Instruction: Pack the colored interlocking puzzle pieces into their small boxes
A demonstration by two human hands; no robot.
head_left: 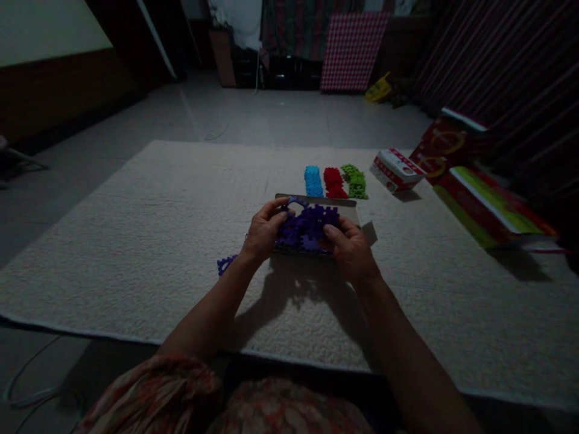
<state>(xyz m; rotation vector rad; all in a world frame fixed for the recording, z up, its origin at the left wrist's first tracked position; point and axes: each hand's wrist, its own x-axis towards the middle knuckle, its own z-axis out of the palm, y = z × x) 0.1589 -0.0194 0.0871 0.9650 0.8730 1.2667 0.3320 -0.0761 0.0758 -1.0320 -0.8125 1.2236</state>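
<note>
Both hands are over an open cardboard box (348, 212) with purple notched-edge foam-like puzzle pieces (301, 232) in it. My left hand (266, 228) pinches one purple piece (296, 202) with a hole in its middle, at the box's left side. At the right side my right hand (350, 244) has thumb and fingers closed on another purple piece (326, 214). Some edges of the pieces overlap, so where one ends is hard to see. One more purple piece (226, 263) lies on the mat by my left forearm.
Blue pieces (313, 181), red pieces (335, 183) and green pieces (355, 181) lie in rows beyond the box. To the right are a white and red carton (397, 170) and larger red and green boxes (493, 208). A pale quilted mat (158, 241) covers the work surface.
</note>
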